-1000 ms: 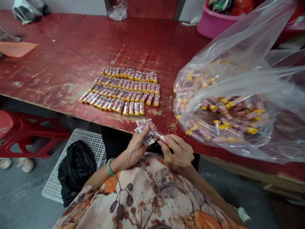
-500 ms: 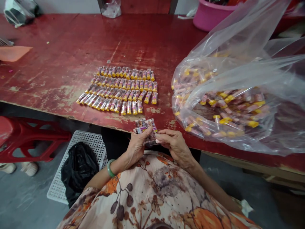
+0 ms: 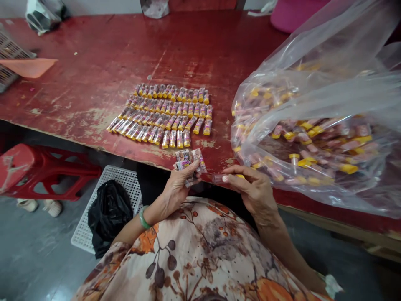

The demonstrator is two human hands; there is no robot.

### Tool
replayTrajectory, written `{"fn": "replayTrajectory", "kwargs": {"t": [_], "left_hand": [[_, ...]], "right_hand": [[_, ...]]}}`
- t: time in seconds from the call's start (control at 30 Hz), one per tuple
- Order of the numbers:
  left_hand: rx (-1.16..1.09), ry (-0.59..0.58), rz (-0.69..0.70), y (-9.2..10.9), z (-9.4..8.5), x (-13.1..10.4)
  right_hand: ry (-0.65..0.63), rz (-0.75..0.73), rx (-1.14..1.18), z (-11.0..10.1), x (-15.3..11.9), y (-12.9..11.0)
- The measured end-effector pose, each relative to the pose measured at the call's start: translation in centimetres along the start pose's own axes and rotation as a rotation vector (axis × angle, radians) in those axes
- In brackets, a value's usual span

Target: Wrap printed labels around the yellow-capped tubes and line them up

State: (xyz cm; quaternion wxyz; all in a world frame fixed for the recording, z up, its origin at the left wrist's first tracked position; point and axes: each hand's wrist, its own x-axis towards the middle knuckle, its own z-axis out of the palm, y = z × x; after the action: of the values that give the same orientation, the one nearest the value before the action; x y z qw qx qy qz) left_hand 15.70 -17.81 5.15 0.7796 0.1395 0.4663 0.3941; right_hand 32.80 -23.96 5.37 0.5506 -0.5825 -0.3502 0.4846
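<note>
My left hand [image 3: 181,179], with a green bangle on the wrist, grips several small printed cards [image 3: 184,159] above the table's front edge. Between the thumb and fingers of my right hand [image 3: 253,189] is a clear tube with a yellow cap [image 3: 221,178], lying sideways and pointing left toward the cards. Beyond my hands, capped tubes lie in rows [image 3: 169,109] on the red table [image 3: 103,54]. A large clear plastic bag [image 3: 316,88] at the right holds many pink tubes with yellow caps [image 3: 308,161].
A pink tub [image 3: 293,16] stands at the back right. At the left are a basket [image 3: 12,46] and an orange sheet [image 3: 36,67]. Below are a red stool [image 3: 28,169], a white crate [image 3: 83,234] and a black bag [image 3: 109,213].
My right hand has moved right, away from the cards, and a capped tube now shows in its fingers. My left hand still holds the cards. The view has shifted slightly.
</note>
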Motion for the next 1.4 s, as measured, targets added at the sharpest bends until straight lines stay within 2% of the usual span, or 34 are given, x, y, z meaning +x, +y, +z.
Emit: {"fn": "replayTrajectory", "kwargs": {"t": [0.1,0.23,0.37,0.47,0.57,0.73,0.8,0.93,1.13,1.2,1.27,1.4], "left_hand": [[-0.011,0.015,-0.008,0.0,0.9,-0.6],[0.000,0.000,-0.033,-0.2,2.1,-1.4],[-0.005,0.010,-0.082,-0.5,2.6,-1.9],[0.023,-0.029,-0.050,-0.8,2.4,-1.8],[0.073,-0.071,0.051,-1.2,2.0,-1.5],[0.144,-0.061,0.116,-1.4,1.3,-0.9],[0.163,-0.071,0.119,-1.4,1.1,-0.8],[0.174,-0.080,0.170,-1.1,0.8,-0.7],[0.170,-0.067,0.161,-0.6,0.6,-0.5],[0.169,-0.072,0.135,-0.5,0.6,-0.5],[0.156,-0.064,0.098,-0.2,0.5,-0.4],[0.081,-0.007,0.009,0.6,0.3,-0.4]], "right_hand": [[0.055,-0.367,-0.200,-0.4,-1.0,0.1],[0.096,-0.724,-0.386,-0.2,-1.3,0.0],[0.185,-0.993,-0.551,-0.3,-0.8,0.7],[0.223,-1.092,-0.642,-0.5,-0.7,1.3],[0.251,-1.091,-0.660,-0.2,-0.9,1.4],[0.288,-0.922,-0.492,0.7,-0.8,0.9],[0.297,-0.939,-0.516,0.9,-0.7,1.3],[0.239,-1.046,-0.658,1.1,-0.3,2.5],[0.258,-0.961,-0.619,2.3,0.7,3.1],[0.204,-0.983,-0.627,2.6,1.1,3.2],[0.092,-0.986,-0.614,2.5,1.4,3.0],[-0.257,-0.814,-0.512,1.6,1.8,2.1]]}}
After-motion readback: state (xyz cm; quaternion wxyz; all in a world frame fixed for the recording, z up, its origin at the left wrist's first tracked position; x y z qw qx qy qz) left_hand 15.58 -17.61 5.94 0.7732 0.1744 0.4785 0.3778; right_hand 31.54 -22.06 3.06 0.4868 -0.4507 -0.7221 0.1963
